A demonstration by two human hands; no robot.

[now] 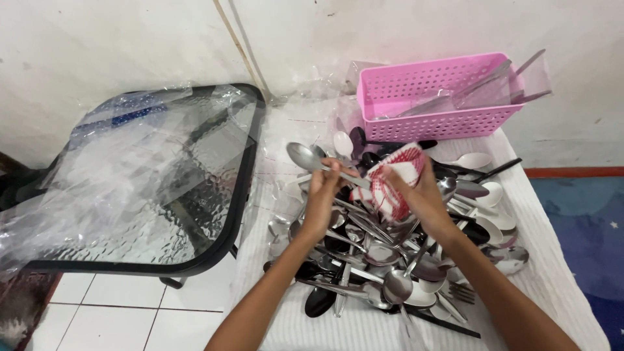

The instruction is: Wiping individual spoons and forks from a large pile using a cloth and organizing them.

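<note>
Left hand (pixel 323 184) fingers closed on metal spoon (pixel 307 156), bowl pointing left, held above cutlery pile (pixel 383 260) on white cloth (pixel 552 273). Right hand (pixel 422 192) grips red-and-white checked cloth (pixel 393 182) wrapped around spoon handle. Pink perforated basket (pixel 435 97) behind, near wall.

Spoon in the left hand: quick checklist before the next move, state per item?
1. Left hand grips the spoon by its handle: ok.
2. Right hand holds the red and white cloth against the handle: ok.
3. Spoon bowl free of the cutlery pile below: ok, it is raised above it.
4. Spoon bowl clean and dry: cannot tell.
5. Pink basket has room: ok, only a few pieces lie in it.
6. Basket sits steady on the white cloth-covered surface: cannot tell, its base is hidden behind the pile.
</note>
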